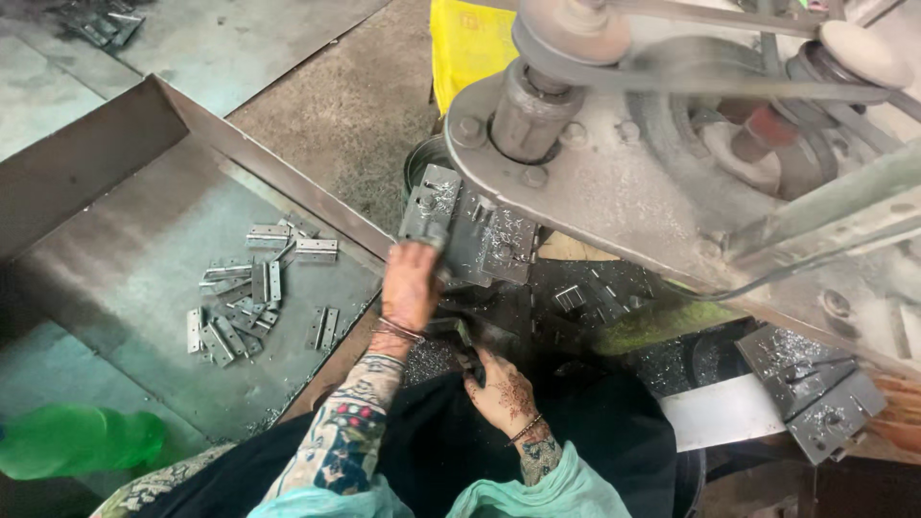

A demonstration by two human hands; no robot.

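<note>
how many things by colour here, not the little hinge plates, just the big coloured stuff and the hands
green plastic bottle: 1
yellow sheet: 1
grey metal tray: 1
white strip: 1
hands, left hand and right hand: 2
total: 6

left hand [411, 286] on jig plate [468, 235], perhaps gripping

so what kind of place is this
Probably a small metalworking shop: a grimy grey belt-driven machine, a flat steel tray holding small grey metal hinge plates, and silvery metal shavings on the jig where the left hand works.
</note>
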